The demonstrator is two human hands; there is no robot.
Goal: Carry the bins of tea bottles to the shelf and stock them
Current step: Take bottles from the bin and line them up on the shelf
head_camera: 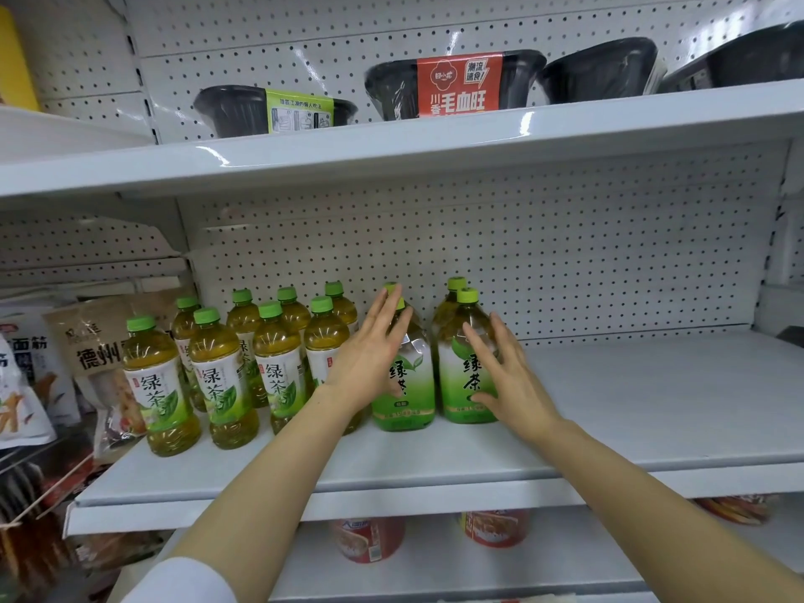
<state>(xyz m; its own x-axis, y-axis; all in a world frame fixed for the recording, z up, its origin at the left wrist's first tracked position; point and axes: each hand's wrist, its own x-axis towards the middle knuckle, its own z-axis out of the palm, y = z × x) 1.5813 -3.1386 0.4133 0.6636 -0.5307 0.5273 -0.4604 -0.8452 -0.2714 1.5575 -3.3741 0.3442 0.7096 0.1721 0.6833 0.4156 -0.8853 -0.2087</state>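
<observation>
Two hands are reaching for large green-tea bottles on a white metal shelf.

The smooth white shelf (609, 428) is standing in front of a dotted pegboard back panel (565, 254); above it, ribbed black plastic bowls (278, 108) with paper sleeves are sitting on the upper shelf (391, 145). Four big round-shouldered bottles (467, 363) with green caps are standing mid-shelf in two rows, and a cluster of slimmer clear bottles (222, 376) of amber tea is standing to their left. Crinkly snack bags (87, 354) are leaning at far left. The left hand (370, 354) is lying flat, fingers straight, against the near left big bottle; the right hand (509, 372) is spreading its fingers over the near right one.
</observation>
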